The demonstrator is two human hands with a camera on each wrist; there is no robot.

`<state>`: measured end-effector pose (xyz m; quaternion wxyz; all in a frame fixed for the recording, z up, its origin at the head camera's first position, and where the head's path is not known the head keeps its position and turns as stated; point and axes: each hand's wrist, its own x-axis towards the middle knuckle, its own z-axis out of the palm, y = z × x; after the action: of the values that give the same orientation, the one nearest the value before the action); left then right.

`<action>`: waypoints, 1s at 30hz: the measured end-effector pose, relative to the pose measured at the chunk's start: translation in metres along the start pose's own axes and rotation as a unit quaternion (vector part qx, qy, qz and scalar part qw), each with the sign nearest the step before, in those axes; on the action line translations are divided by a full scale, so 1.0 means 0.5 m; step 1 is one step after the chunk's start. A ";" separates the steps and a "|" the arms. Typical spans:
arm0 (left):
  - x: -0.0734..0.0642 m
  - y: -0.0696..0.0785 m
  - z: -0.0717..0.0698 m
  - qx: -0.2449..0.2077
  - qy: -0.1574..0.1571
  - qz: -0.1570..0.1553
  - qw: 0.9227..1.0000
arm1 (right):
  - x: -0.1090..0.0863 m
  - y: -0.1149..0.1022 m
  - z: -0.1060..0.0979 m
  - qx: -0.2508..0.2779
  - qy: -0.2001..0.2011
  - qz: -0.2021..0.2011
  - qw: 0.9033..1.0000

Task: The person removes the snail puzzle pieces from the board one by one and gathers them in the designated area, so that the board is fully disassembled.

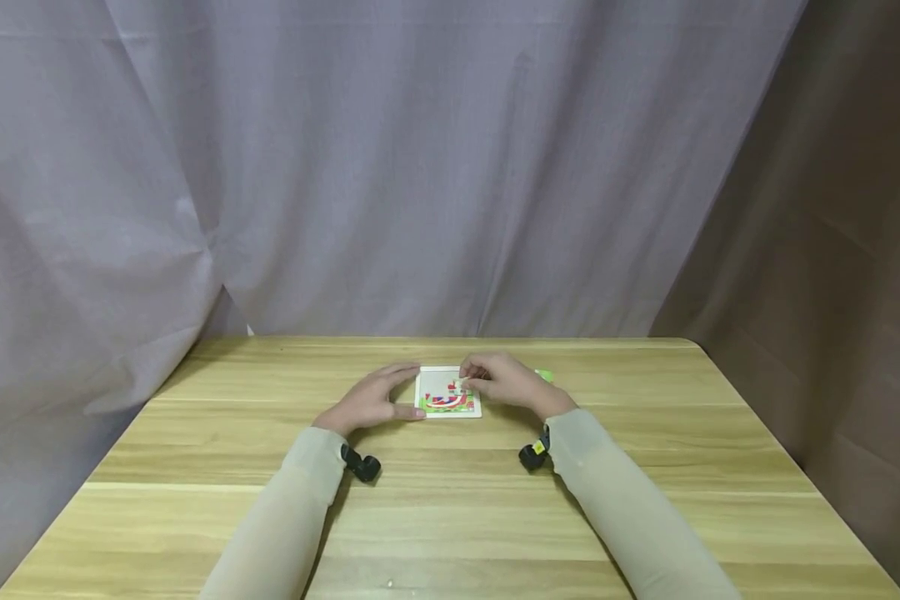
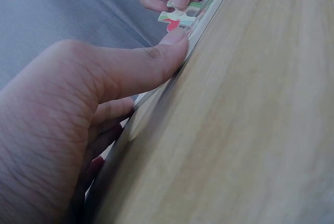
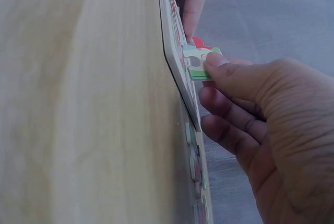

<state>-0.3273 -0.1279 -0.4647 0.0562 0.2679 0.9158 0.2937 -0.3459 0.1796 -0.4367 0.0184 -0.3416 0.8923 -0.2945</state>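
A small square jigsaw puzzle tray (image 1: 450,416) with a white rim lies on the table, its lower part filled with joined pieces in red, white, blue and green. Bare grey base shows in its upper left. My left hand (image 1: 371,400) rests at the tray's left side, thumb on the near left corner and fingers reaching the far left corner, all fairly straight. Between thumb and fingertips my right hand (image 1: 502,379) pinches a jigsaw piece (image 3: 201,67), pale with green and red parts. In the left wrist view that piece (image 2: 177,16) is tilted close over the tray, just beyond my left thumb.
Several loose jigsaw pieces (image 3: 193,156) lie on the table to the right of the tray, partly hidden behind my right hand in the head view. The wooden table (image 1: 450,517) ends at a grey curtain (image 1: 420,167). Black wrist cameras sit on both sleeves.
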 end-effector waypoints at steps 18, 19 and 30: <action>-0.002 0.004 0.000 -0.011 0.003 -0.002 1.000 | -0.001 -0.002 -0.003 0.006 0.013 0.009 1.000; -0.002 0.004 0.000 -0.011 0.003 -0.003 1.000 | -0.002 -0.003 -0.003 0.008 0.014 0.009 1.000; -0.002 0.001 0.002 -0.009 0.002 -0.001 1.000 | -0.006 0.008 -0.002 0.002 0.027 -0.007 1.000</action>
<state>-0.3260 -0.1275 -0.4655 0.0568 0.2657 0.9136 0.3024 -0.3461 0.1843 -0.4385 -0.0064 -0.3394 0.8896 -0.3056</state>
